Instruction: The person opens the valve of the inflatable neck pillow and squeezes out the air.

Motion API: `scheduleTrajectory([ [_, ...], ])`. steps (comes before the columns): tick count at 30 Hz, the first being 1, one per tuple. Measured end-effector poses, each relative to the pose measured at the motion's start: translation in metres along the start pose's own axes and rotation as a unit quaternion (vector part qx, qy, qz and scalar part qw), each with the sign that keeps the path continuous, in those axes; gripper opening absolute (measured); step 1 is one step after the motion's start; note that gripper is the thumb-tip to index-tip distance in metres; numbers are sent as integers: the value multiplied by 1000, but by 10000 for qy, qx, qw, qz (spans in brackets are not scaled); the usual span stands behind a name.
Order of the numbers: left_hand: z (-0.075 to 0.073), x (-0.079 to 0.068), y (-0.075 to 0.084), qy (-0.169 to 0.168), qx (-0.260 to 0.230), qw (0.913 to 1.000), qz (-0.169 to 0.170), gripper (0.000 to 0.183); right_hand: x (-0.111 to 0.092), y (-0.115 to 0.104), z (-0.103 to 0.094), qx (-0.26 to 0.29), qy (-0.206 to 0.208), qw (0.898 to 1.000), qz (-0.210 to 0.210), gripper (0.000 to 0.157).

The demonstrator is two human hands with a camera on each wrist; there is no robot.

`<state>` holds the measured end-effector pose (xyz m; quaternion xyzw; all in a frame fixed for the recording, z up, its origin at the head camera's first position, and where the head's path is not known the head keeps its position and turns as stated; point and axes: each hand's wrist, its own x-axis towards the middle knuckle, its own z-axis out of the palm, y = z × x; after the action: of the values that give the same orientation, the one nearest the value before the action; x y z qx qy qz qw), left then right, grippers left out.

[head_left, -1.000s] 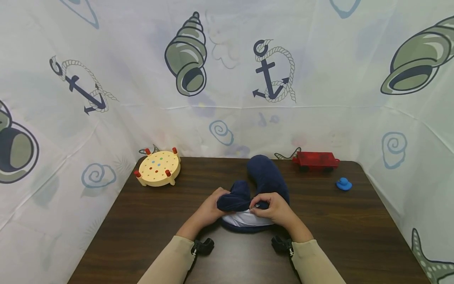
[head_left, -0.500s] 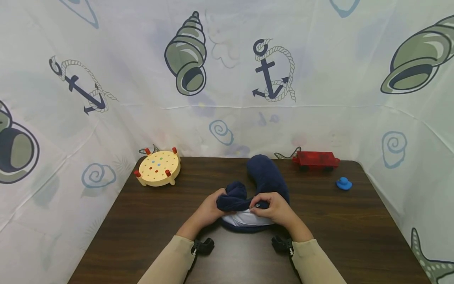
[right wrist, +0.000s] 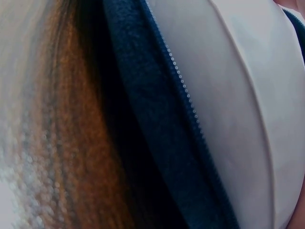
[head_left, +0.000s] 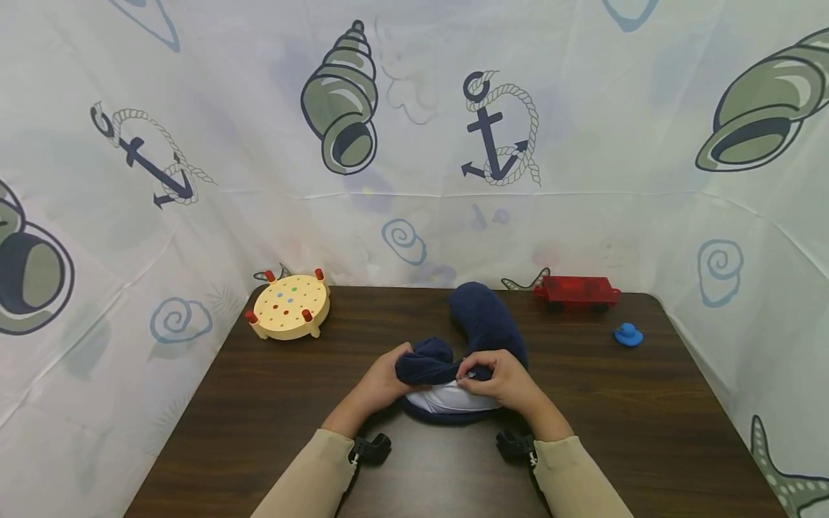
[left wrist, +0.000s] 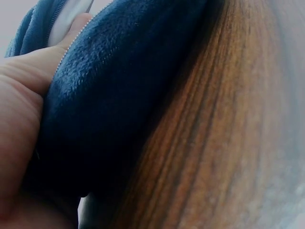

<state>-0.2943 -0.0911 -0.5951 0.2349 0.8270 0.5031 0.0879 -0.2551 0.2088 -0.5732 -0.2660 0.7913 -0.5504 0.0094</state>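
Observation:
A navy plush neck pillow lies curved on the table with its zipped cover open along the near side. White inner lining bulges through the gap. My left hand grips the bunched left end of the cover; in the left wrist view its thumb reaches over the zipper edge of the navy cloth. My right hand pinches a small metallic zipper pull at the opening. From the right wrist, zipper teeth run beside the white lining; most of that hand is out of frame.
A round yellow pegged toy with red legs sits at the back left of the dark wooden table. At the back right are a red toy wagon and a small blue duck. A patterned curtain surrounds the table.
The bunched navy cloth by my left hand has sunk and folded a little lower. Both hands stay in nearly the same place, with the right still pinching the zipper pull.

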Motion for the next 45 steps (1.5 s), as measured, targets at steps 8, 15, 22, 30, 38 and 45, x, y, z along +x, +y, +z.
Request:
scheduleTrajectory([
  [8, 3, 0, 0, 54, -103, 9999, -24, 61, 0, 0, -1, 130, -70, 9998, 94, 15],
  [15, 1, -1, -1, -106, -288, 9994, 128, 110, -1, 1, -2, 351, -305, 9988, 131, 13],
  [22, 0, 4, -5, -248, 54, 9988, 424, 108, -2, 4, -3, 435, -451, 9976, 288, 12],
  [30, -2, 3, -9, -54, 33, 9999, 158, 128, 0, 17, 2, 798, -548, 9929, 691, 11],
  [38, -9, 7, 0, -517, 432, 9976, 165, 125, 0, 15, 6, 908, -842, 9874, 981, 11],
  [45, -16, 22, 23, -695, 1589, 9821, 729, 112, 1, 12, 3, 790, -995, 9851, 1163, 12],
])
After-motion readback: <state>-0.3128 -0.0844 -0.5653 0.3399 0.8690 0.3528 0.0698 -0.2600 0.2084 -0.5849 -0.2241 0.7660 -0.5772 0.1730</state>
